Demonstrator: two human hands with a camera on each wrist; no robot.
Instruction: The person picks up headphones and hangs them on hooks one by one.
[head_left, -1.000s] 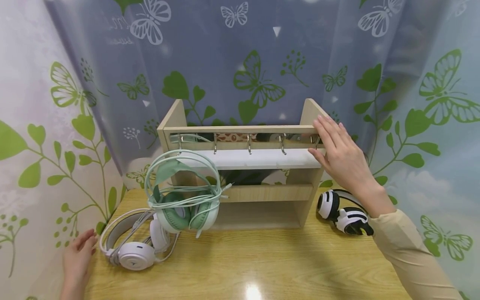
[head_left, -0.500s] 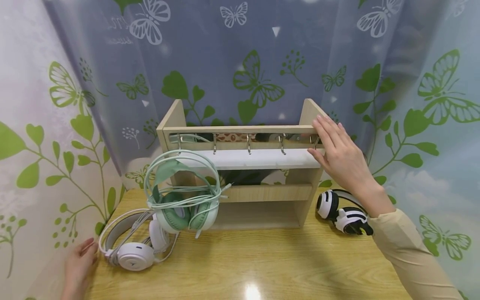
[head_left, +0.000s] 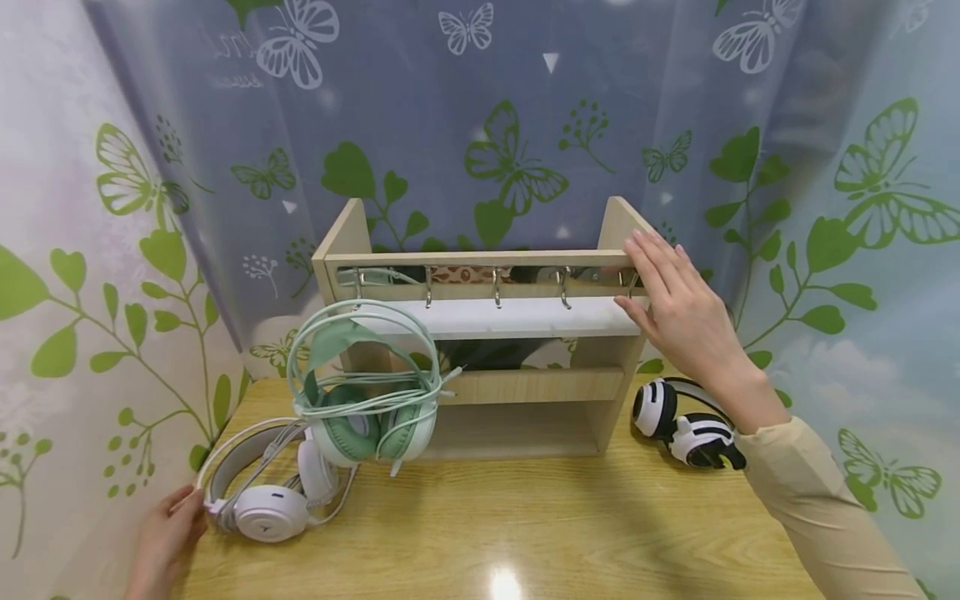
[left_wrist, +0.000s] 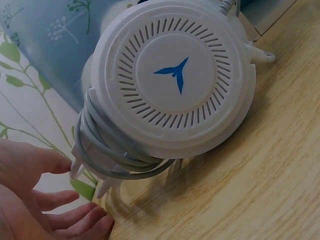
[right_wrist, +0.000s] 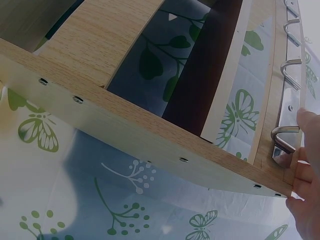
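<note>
My left hand (head_left: 167, 533) is at the outer edge of a white headset (head_left: 272, 510) lying on the table's left side. In the left wrist view the thumb meets the white headband (left_wrist: 102, 186), which has grey cable wound round it; the other fingers are spread below. With fairly straight fingers my right hand (head_left: 690, 325) rests on the upper right corner of a wooden rack (head_left: 540, 386), thumb in front by the last metal hook (right_wrist: 286, 139). From the rack's leftmost hook hangs a green headset (head_left: 352, 425), its cable wrapped round it.
A black-and-white headset (head_left: 693, 429) lies on the table right of the rack, below my right forearm. More metal hooks (head_left: 497, 287) line the rack's rail. Patterned curtains (head_left: 525, 100) enclose the back and sides of the wooden table (head_left: 495, 517).
My left hand has moved slightly right and down, reaching the white headset's headband. The right hand stays on the rack corner, and the headsets keep their places.
</note>
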